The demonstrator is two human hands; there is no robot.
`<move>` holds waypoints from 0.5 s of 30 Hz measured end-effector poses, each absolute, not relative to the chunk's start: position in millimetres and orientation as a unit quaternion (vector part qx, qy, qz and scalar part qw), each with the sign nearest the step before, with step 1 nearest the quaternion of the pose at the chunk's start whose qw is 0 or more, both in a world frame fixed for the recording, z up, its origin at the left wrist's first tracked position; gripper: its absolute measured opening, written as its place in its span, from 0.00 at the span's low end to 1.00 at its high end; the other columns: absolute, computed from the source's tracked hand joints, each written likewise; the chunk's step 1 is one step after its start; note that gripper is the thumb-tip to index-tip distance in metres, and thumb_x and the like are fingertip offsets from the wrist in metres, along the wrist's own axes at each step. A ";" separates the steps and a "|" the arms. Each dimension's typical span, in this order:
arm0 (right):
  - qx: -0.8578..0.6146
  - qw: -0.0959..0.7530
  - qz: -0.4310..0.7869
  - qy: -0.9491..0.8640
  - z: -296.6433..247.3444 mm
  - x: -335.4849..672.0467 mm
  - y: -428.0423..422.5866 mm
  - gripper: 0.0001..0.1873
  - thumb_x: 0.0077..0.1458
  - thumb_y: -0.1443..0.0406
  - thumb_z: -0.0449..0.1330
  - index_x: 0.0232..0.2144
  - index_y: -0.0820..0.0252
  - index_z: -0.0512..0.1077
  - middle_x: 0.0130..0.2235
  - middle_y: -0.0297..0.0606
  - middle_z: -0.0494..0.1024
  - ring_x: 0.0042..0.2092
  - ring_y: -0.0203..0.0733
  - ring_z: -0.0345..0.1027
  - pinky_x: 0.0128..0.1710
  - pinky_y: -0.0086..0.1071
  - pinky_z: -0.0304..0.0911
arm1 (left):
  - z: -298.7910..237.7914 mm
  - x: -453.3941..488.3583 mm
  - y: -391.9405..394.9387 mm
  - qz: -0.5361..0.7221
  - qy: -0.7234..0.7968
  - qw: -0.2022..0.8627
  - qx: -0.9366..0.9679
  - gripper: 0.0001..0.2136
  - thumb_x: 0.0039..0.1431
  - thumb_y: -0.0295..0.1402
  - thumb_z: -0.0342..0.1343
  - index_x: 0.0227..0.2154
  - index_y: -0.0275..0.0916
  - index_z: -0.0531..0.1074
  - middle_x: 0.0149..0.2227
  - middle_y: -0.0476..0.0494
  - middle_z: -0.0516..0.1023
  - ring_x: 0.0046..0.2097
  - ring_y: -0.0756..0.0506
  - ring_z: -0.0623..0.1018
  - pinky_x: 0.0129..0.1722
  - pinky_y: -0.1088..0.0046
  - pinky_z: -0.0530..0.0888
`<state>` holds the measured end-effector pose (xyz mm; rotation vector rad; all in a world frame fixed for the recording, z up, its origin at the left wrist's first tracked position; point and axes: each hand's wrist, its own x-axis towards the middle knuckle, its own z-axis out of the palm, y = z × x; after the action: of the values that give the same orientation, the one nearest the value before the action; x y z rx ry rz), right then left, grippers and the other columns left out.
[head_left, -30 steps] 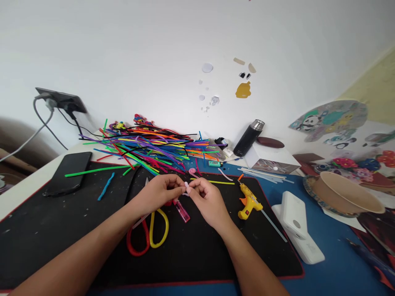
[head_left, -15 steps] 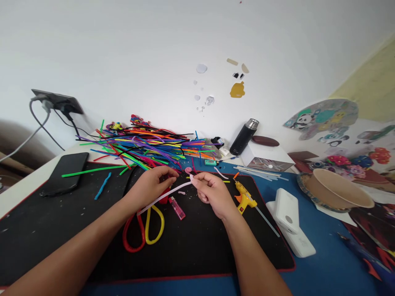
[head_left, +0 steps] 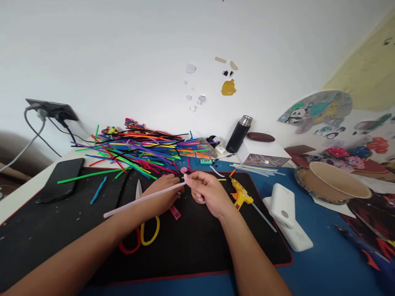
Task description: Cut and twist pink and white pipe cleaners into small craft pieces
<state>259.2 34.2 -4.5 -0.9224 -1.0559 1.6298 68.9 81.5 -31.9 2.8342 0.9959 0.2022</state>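
My right hand (head_left: 207,194) pinches one end of a long pale pink pipe cleaner (head_left: 142,198), which slants down to the left over my left forearm. My left hand (head_left: 163,192) rests on the black mat (head_left: 49,222) under the pipe cleaner, fingers curled near a small pink coil (head_left: 184,169); what they hold, if anything, is hidden. Scissors with a red and a yellow handle (head_left: 145,230) lie beneath my left wrist. A pink lighter (head_left: 175,212) lies beside them.
A heap of coloured pipe cleaners (head_left: 138,150) fills the back of the table. A black phone (head_left: 60,179) lies left. A yellow glue gun (head_left: 240,193), white power bank (head_left: 285,213), black flask (head_left: 238,133), white box (head_left: 262,154) and paper bowl (head_left: 336,181) stand right.
My right hand has drawn the pink pipe cleaner out straight and swung its free end leftward. My left hand let go of it and dropped toward the mat.
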 end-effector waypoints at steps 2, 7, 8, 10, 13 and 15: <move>-0.383 0.474 0.665 -0.432 -3.2 258.1 33.8 0.21 0.50 0.51 0.75 0.33 0.59 0.75 0.19 0.22 0.61 0.20 0.29 0.47 0.20 0.28 0.38 | -39.7 68.7 84.5 0.069 0.327 0.041 0.942 0.07 0.63 0.24 0.58 0.41 0.39 0.78 0.43 0.38 0.81 0.46 0.37 0.78 0.49 0.60 0.72; -0.395 0.463 0.662 -0.437 -2.4 255.3 33.4 0.23 0.49 0.48 0.74 0.33 0.59 0.75 0.19 0.22 0.62 0.20 0.29 0.48 0.19 0.28 0.39 | -52.0 66.0 90.4 0.090 0.316 0.017 0.944 0.07 0.65 0.24 0.55 0.38 0.38 0.78 0.40 0.39 0.81 0.42 0.38 0.79 0.45 0.61 0.73; -0.396 0.463 0.661 -0.438 -2.9 254.8 33.5 0.23 0.49 0.48 0.74 0.33 0.59 0.75 0.19 0.22 0.62 0.20 0.29 0.48 0.19 0.27 0.39 | -51.7 65.8 90.1 0.094 0.314 0.017 0.945 0.07 0.65 0.24 0.54 0.37 0.38 0.78 0.40 0.39 0.81 0.42 0.39 0.79 0.45 0.62 0.72; -0.398 0.464 0.660 -0.436 -4.4 253.9 33.7 0.23 0.49 0.49 0.74 0.33 0.59 0.74 0.19 0.22 0.62 0.20 0.29 0.48 0.19 0.27 0.39 | -46.7 65.1 88.4 0.105 0.311 0.026 0.944 0.08 0.66 0.24 0.53 0.37 0.38 0.77 0.39 0.40 0.81 0.42 0.40 0.79 0.45 0.63 0.72; -0.403 0.464 0.663 -0.428 -7.0 252.4 34.1 0.22 0.49 0.49 0.75 0.33 0.59 0.74 0.19 0.22 0.62 0.20 0.29 0.48 0.19 0.27 0.39 | -29.1 60.8 84.2 0.128 0.322 0.061 0.936 0.09 0.69 0.27 0.51 0.37 0.39 0.76 0.38 0.40 0.81 0.41 0.40 0.79 0.44 0.64 0.73; -0.405 0.462 0.664 -0.425 -8.5 251.2 34.1 0.22 0.49 0.50 0.74 0.32 0.59 0.73 0.18 0.22 0.62 0.20 0.29 0.48 0.19 0.27 0.39 | -15.3 55.2 81.1 0.158 0.357 0.103 0.915 0.08 0.68 0.29 0.52 0.35 0.40 0.76 0.36 0.41 0.80 0.40 0.41 0.78 0.41 0.67 0.72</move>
<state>251.2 34.1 -8.5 -0.9953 -1.0460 1.6339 55.2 81.1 -15.3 2.7003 1.0537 0.4654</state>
